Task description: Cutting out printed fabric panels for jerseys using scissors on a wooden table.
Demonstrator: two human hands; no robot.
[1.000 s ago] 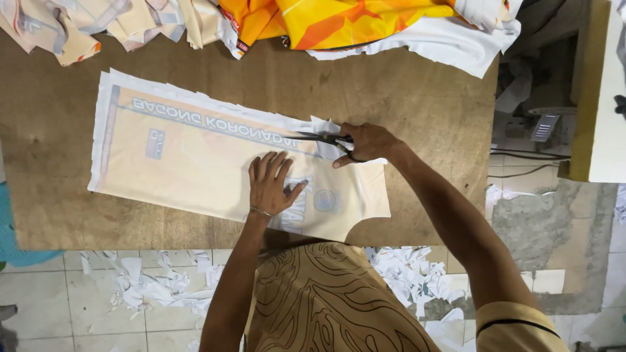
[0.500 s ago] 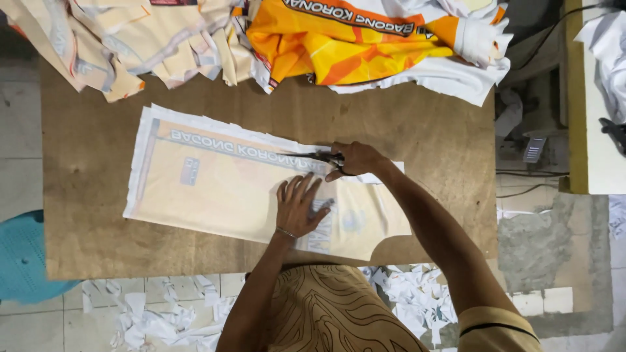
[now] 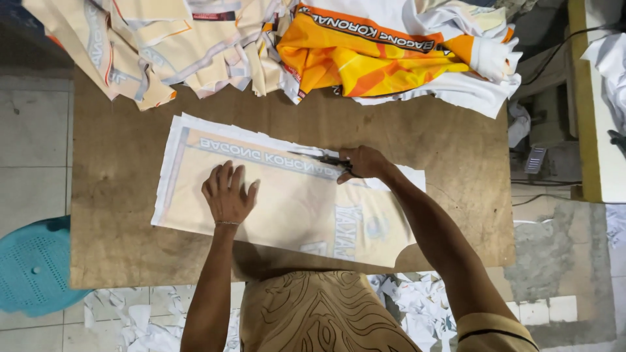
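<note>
My left hand (image 3: 228, 194) lies flat, fingers spread, pressing the cream fabric panel (image 3: 280, 195) onto the brown table (image 3: 117, 248). My right hand (image 3: 362, 161) is closed around the handles of the scissors (image 3: 321, 158), whose blades point left along the panel's upper edge. Piles of cream and orange cloth (image 3: 365, 49) sit at the table's far side; paper scraps (image 3: 417, 300) litter the floor.
</note>
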